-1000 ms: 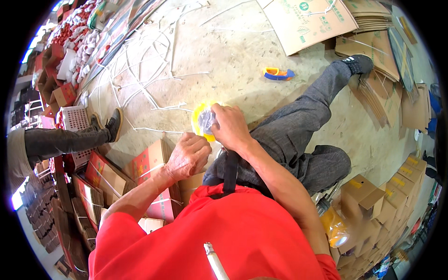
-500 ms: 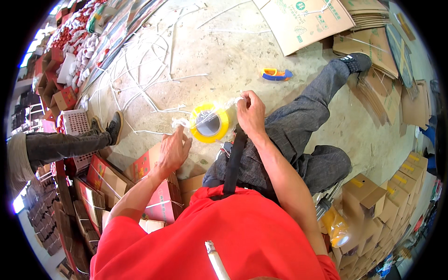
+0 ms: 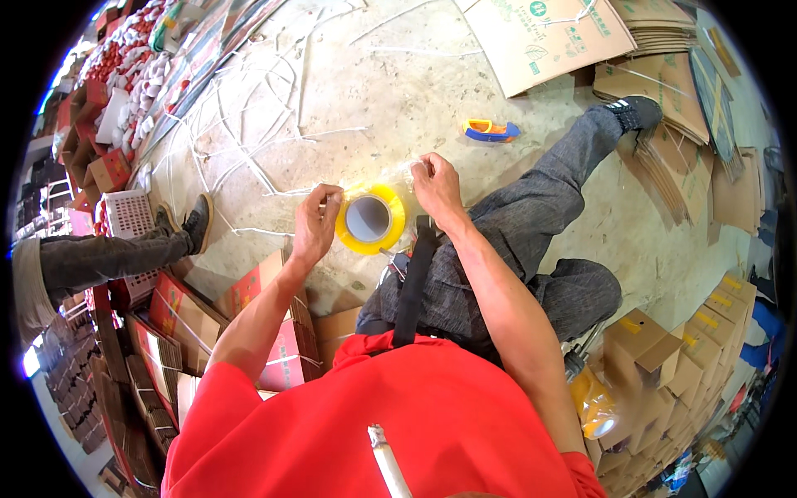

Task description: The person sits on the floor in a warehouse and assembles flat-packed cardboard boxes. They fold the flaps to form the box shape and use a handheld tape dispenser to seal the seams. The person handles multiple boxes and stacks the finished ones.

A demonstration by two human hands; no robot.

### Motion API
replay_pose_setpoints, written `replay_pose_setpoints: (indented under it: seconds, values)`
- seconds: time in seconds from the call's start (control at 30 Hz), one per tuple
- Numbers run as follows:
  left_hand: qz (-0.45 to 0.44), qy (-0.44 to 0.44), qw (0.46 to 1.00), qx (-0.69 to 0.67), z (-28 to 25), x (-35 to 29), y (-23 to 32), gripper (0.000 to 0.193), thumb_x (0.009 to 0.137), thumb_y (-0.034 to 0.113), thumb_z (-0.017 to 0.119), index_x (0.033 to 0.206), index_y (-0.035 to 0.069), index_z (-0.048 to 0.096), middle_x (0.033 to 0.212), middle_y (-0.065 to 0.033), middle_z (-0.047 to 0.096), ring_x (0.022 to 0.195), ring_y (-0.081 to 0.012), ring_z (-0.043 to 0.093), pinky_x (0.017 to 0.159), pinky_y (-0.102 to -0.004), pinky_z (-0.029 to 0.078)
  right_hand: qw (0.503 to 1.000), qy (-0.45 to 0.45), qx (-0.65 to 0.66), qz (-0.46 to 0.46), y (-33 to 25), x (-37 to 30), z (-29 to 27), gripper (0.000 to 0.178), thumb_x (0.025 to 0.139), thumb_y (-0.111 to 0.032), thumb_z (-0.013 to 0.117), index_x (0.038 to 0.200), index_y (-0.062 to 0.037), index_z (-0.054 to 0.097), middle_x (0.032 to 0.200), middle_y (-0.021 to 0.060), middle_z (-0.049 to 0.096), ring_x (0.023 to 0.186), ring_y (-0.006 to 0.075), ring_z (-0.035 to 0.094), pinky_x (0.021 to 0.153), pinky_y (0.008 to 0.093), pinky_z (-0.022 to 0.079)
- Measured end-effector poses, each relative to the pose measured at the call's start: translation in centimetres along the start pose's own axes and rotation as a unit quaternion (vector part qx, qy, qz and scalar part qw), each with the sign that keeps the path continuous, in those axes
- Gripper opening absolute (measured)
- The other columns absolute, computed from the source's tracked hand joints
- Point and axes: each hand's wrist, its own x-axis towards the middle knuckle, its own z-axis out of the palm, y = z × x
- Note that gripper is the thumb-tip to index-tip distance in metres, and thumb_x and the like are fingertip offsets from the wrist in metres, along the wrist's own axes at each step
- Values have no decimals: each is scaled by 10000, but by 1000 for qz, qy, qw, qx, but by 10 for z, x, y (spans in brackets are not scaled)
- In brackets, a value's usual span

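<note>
A roll of yellow tape [image 3: 397,231] with a grey core is in front of my lap, between my hands. I cannot tell whether it rests on something. Thin clear plastic film [image 3: 375,180] stretches across the roll's far side, from one hand to the other. My left hand [image 3: 315,226] is closed on the film's left end, fingertips close to the roll's rim. At the right end, the thumb and fingers of my right hand [image 3: 437,192] pinch the film, a little farther from me. The film is nearly see-through and its edges are hard to make out.
An orange and blue tape cutter [image 3: 491,130] lies on the floor, with loose white straps [image 3: 249,158] to its left. Flattened cartons [image 3: 548,41] lie far right; bundled boxes [image 3: 286,353] stand near left. More cartons [image 3: 706,349] stack up at right. Another person's leg [image 3: 112,257] reaches in from the left.
My left hand has moved up and closed its fingers by the roll. My right hand has shifted slightly left and away from me. The crumpled film now looks flatter.
</note>
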Motion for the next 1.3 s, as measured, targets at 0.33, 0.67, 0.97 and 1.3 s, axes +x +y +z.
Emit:
replay_pose_setpoints:
  seconds: [0.33, 0.67, 0.97, 1.3]
  values:
    - [5, -70, 971, -227, 21, 0, 0, 525, 1097, 469, 413, 1326, 41, 614, 1255, -127, 699, 1120, -238, 684, 972, -370, 553, 911, -289, 7, 293, 34, 2, 9, 762, 1072, -622, 347, 1523, -16, 454, 1509, 178, 526, 1345, 305, 512, 1117, 431, 426]
    - [-129, -133, 879, -439, 25, -6, 10, 610, 1075, 554, 381, 1397, 74, 576, 1342, -135, 669, 1202, -289, 660, 1051, -444, 525, 910, -380, 43, 162, 12, -10, 16, 727, 1117, -544, 287, 1550, 27, 407, 1597, 206, 430, 1461, 306, 405, 1207, 402, 310]
    - [-18, -117, 948, -297, -45, -14, -78, 674, 1046, 603, 380, 1436, 82, 556, 1393, -145, 650, 1255, -331, 638, 1104, -499, 493, 849, -514, 104, 69, 5, -8, 97, 662, 1118, -562, 290, 1415, -3, 486, 1250, 109, 596, 1184, 207, 545, 934, 414, 569]
    - [-182, -21, 780, -598, -62, -12, -126, 457, 1091, 308, 508, 1437, 11, 537, 1349, -143, 645, 1190, -240, 663, 981, -404, 580, 813, -556, 150, 88, -5, -20, 91, 824, 1083, -583, 436, 1670, -72, 167, 1698, 164, 266, 1504, 346, 373, 1196, 448, 374]
